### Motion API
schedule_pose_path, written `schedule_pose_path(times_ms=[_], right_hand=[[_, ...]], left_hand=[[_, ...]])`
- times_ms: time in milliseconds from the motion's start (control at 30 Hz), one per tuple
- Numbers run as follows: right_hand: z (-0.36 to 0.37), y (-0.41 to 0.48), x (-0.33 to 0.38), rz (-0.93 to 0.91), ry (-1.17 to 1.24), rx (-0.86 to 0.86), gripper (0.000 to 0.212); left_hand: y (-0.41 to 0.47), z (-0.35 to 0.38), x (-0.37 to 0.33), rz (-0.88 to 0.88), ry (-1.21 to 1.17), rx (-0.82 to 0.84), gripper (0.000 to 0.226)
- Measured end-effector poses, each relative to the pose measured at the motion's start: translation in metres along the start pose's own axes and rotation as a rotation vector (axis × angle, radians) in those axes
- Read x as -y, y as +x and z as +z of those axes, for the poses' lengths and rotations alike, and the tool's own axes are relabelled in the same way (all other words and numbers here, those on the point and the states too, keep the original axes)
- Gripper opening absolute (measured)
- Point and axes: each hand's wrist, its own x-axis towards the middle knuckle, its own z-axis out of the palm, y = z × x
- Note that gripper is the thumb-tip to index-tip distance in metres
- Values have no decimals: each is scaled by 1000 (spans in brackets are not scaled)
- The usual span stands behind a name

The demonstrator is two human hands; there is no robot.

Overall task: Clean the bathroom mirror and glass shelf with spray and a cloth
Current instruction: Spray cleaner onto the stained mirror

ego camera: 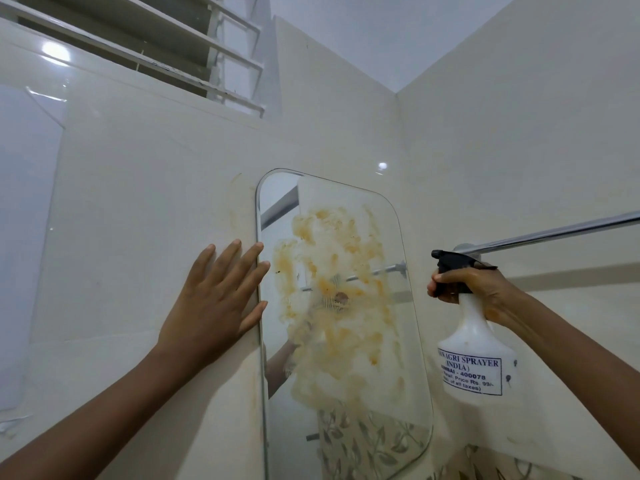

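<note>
Beside smeared mirror (339,306), flat left hand (211,299), right hand (485,289) squeezing spray bottle (474,355)

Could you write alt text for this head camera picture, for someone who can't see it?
A person's right hand aims a white spray bottle at a mirror smeared with orange-brown stains, while the left hand rests flat on the wall at the mirror's left edge.

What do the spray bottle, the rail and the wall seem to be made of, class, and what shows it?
Spray bottle: probably plastic, milky white, matt, printed label. Rail: likely chromed metal, bright streaked shine. Wall: glossy cream tile, perhaps ceramic, mirroring lamp spots.
</note>
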Motion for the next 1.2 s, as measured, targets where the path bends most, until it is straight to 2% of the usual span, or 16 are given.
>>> schedule_pose_path(times_ms=[133, 367, 533, 600, 667, 767, 900, 1067, 1200], right_hand=[[9, 0, -5, 40, -28, -56, 14], [14, -12, -14, -74, -108, 74, 6], [25, -18, -21, -35, -183, 101, 8], [24, -19, -23, -29, -191, 91, 2], [20, -17, -23, -29, -185, 81, 10], [19, -18, -23, -6, -112, 82, 8], [20, -22, -32, 77, -4, -4, 10], [15, -38, -40, -24, -64, 87, 8], [15, -45, -53, -12, -52, -2, 8]], left_hand=[[0, 0, 0, -5, 0, 3, 61], [-1, 2, 0, 0, 20, 6, 61], [-1, 1, 0, 0, 28, 0, 61], [0, 0, 0, 0, 26, -1, 61], [0, 1, 0, 0, 29, -4, 61], [0, 0, 0, 1, 25, -5, 61], [0, 0, 0, 2, 20, -12, 61], [-1, 2, 1, 3, 46, -17, 60], [-1, 2, 1, 8, 35, -22, 61]])
